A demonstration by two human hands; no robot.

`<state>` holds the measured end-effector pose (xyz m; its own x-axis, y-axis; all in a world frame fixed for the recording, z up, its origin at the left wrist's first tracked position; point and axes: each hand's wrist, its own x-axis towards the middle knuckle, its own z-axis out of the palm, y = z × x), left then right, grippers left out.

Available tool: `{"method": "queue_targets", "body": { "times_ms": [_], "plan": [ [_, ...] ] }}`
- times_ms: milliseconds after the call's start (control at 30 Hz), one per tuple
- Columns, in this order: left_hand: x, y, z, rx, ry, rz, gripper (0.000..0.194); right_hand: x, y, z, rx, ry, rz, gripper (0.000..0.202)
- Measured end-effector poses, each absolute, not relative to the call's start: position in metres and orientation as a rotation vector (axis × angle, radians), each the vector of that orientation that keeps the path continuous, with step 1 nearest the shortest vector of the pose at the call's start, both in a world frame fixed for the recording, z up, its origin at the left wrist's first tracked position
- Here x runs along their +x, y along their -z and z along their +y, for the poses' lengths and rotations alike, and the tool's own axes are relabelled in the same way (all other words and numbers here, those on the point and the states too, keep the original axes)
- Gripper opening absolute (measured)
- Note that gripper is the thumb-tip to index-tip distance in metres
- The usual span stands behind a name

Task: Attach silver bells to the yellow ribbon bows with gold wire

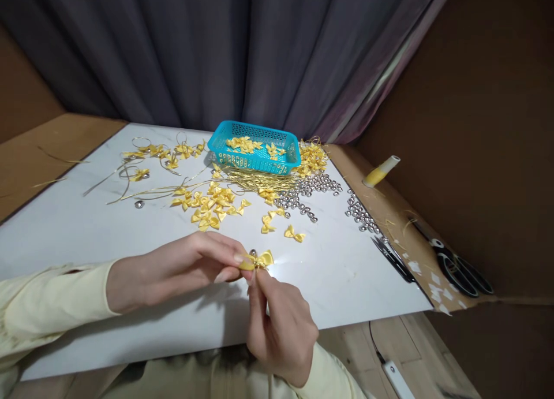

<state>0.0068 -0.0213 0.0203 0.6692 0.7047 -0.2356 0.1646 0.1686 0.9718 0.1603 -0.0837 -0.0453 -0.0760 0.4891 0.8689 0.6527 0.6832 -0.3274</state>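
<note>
Closest in, a soft, creased cream sleeve fills the lower left of the frame. Up top, here's the big one: a dark, heavily pleated fabric curtain. Below it spreads the smooth white surface. Centre and low now, the left hand has thumb and finger pinching one loop of a glossy satin bow, while the right hand presses its fingertips together at the bow's underside. Upper centre, a turquoise perforated plastic basket holds folded yellow bows. Over at lower right, black-handled scissors. Mid-frame, thin, shiny gold cords fan out beside loose yellow bows, and to their right, rounded, mirror-bright silver beads scatter in clusters.
</note>
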Motion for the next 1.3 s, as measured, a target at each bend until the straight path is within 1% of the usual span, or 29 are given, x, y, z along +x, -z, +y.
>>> {"method": "queue_targets", "body": {
  "times_ms": [100, 200, 267, 500, 700, 833, 1000, 1133, 1300],
  "plan": [
    [0.005, -0.018, -0.02, 1.164, -0.42, 0.792, 0.028, 0.164, 0.041, -0.082, -0.949, -0.005, -1.733, 0.023],
    [0.003, -0.02, -0.019, 1.197, -0.486, 0.836, 0.027, 0.172, 0.038, -0.08, -0.944, -0.275, -1.804, 0.017],
    [0.002, -0.022, -0.018, 1.27, -0.521, 0.845, 0.026, 0.178, 0.038, -0.078, -0.933, -0.357, -1.847, 0.014],
    [0.003, -0.018, -0.015, 1.34, -0.519, 0.821, 0.025, 0.179, 0.044, -0.076, -0.84, -0.356, -1.91, 0.016],
    [0.003, -0.014, -0.012, 1.413, -0.468, 0.821, 0.025, 0.179, 0.046, -0.074, -0.829, -0.269, -1.895, 0.02],
    [0.003, -0.013, -0.011, 1.48, -0.462, 0.79, 0.025, 0.18, 0.046, -0.072, -0.817, -0.241, -1.914, 0.018],
    [0.0, -0.013, -0.01, 1.698, -0.466, 0.738, 0.024, 0.178, 0.046, -0.075, -0.921, -0.264, -1.804, 0.014],
    [-0.002, -0.014, -0.01, 1.917, -0.47, 0.706, 0.023, 0.175, 0.045, -0.077, -1.001, -0.34, -1.727, 0.022],
    [0.0, -0.016, -0.011, 2.074, -0.42, 0.691, 0.024, 0.174, 0.046, -0.077, -1.002, -0.366, -1.709, 0.023]
  ]
}}
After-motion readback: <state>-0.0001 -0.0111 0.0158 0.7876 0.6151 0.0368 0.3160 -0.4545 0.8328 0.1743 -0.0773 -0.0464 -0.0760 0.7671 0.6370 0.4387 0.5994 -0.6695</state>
